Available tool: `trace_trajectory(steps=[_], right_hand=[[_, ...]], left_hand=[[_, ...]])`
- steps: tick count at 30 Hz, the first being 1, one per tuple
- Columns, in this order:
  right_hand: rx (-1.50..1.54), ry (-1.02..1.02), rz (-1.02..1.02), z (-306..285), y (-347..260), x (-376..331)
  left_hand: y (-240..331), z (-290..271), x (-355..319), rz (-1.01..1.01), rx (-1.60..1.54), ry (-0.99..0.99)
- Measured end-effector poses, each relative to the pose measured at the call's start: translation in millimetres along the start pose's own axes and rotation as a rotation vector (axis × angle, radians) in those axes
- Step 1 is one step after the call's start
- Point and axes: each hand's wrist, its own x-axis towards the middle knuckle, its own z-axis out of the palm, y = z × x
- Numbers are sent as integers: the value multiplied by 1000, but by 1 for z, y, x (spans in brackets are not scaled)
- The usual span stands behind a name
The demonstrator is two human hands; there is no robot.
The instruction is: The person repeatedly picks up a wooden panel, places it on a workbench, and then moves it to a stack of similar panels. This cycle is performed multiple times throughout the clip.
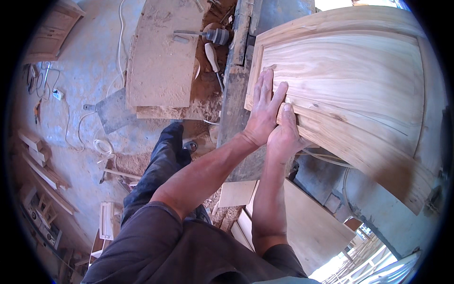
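Note:
A pale wooden panel door (pixel 347 71) with a raised frame lies tilted over the workbench (pixel 231 104) on the right. My left hand (pixel 261 113) rests flat on its near left corner, fingers stretched over the frame. Just to the right, my right hand (pixel 285 135) holds the near edge of the door. Its thumb lies on top, and the other fingers are mostly hidden beneath.
A tool with a dark round chuck (pixel 217 36) and a white-handled tool (pixel 211 57) lie beside a dusty board (pixel 163 61). White cable (pixel 103 146) coils on the floor. Timber lengths (pixel 45 173) lie at left, and a large wooden sheet (pixel 307 222) leans below the door.

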Motion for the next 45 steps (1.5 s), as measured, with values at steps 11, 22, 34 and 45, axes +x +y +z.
trace_trajectory(steps=[11, 22, 34, 45], right_hand=[[-22, -1, -29, 11, 3, 12], [6, 27, -6, 32, 5, 39], [23, -7, -82, 66, 11, 82], [72, -14, -142, 121, 20, 157]], left_hand=[[-7, 2, 15, 21, 11, 10], [-12, 3, 45, -19, -1, -12], [-31, 14, 92, -18, 21, 9], [-55, 23, 179, -23, -33, -9]])
